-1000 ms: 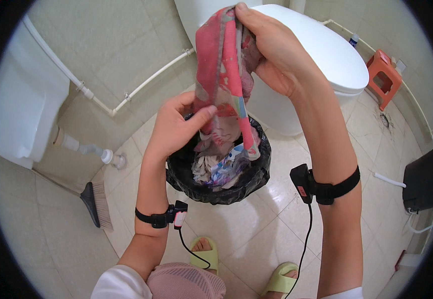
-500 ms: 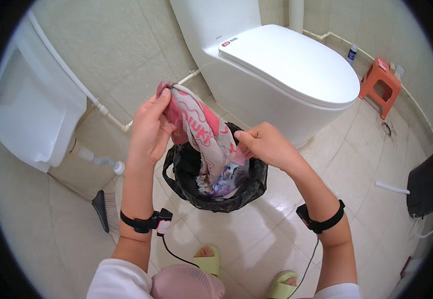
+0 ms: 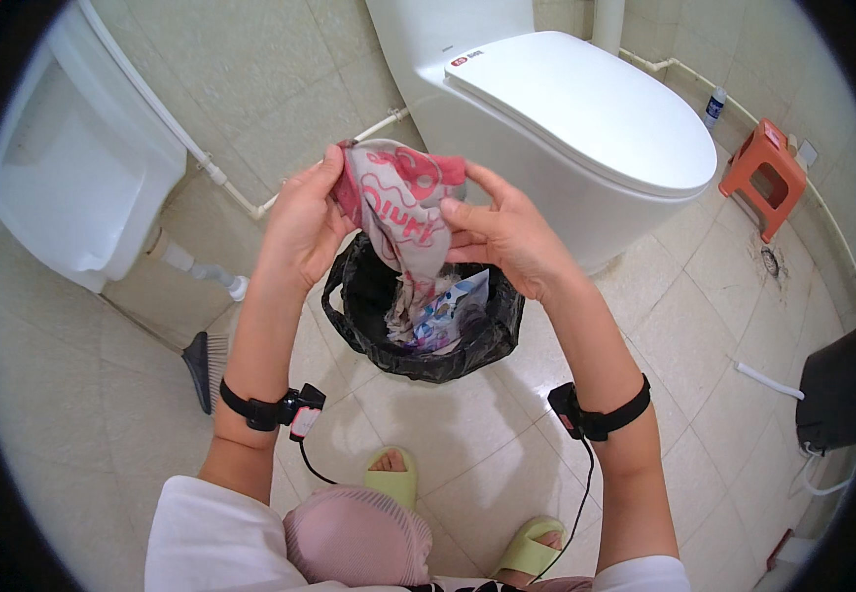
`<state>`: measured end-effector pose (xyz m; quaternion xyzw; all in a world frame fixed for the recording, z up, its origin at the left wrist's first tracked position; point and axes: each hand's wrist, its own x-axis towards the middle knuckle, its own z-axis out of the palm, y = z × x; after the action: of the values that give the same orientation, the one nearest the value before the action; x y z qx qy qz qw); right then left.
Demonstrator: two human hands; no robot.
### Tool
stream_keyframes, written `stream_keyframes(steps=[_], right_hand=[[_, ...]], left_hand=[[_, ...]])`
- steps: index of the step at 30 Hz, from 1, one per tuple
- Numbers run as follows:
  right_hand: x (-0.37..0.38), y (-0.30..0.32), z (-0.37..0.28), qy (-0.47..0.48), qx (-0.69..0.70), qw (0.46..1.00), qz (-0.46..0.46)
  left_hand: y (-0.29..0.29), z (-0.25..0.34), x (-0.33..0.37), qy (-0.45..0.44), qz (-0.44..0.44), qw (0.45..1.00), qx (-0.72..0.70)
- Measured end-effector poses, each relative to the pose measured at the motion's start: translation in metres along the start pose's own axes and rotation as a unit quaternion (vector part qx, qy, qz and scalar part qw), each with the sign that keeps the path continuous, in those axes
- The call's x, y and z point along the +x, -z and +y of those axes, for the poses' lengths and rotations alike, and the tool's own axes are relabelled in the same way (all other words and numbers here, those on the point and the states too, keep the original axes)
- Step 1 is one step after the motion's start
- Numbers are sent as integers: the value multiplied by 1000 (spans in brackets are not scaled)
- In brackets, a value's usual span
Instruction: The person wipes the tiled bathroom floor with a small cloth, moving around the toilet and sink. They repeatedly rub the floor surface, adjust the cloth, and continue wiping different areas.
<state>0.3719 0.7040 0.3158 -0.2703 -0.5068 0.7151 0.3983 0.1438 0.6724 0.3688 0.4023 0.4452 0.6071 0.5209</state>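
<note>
A grey-and-pink printed cloth (image 3: 403, 202), perhaps a small towel, hangs between my hands over a bin lined with a black plastic bag (image 3: 418, 367). My left hand (image 3: 300, 225) pinches its upper left corner between thumb and fingers. At the other side, my right hand (image 3: 515, 237) grips the cloth's right edge, thumb in front. The lower end of the cloth droops toward the bag's opening, and I cannot tell whether it touches the rubbish inside. Crumpled blue-and-white wrappers (image 3: 453, 314) lie in the bag.
A white toilet (image 3: 586, 118) with its lid down stands beyond the bin. On the left are a white wall-hung basin (image 3: 93, 158) and a broom (image 3: 206, 370). To the right stand an orange stool (image 3: 765, 183), a bottle (image 3: 714, 107) and a black bucket (image 3: 842, 385).
My right hand has moved up from the bag's rim to the cloth's upper right edge. The cloth is lifted and spread wider, uncovering more of the wrappers.
</note>
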Motion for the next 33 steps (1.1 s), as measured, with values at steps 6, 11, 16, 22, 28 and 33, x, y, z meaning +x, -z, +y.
stream_keyframes(steps=[6, 11, 16, 22, 28, 33], right_hand=[[-21, 14, -32, 82, -17, 996, 7], [-23, 18, -43, 89, -51, 995, -7], [-28, 22, -40, 107, -87, 990, 35], [-31, 29, -46, 161, -135, 976, 55], [-28, 13, -51, 178, -188, 964, 62], [-27, 18, -54, 212, -212, 950, 84]], left_hand=[[7, 1, -17, 59, -56, 966, 245], [29, 5, -17, 85, -33, 920, 380], [52, 15, -21, 76, -23, 902, 424], [56, 7, -32, 69, 2, 976, 206], [77, 10, -25, 83, 15, 873, 480], [91, 14, -20, 19, 50, 935, 351]])
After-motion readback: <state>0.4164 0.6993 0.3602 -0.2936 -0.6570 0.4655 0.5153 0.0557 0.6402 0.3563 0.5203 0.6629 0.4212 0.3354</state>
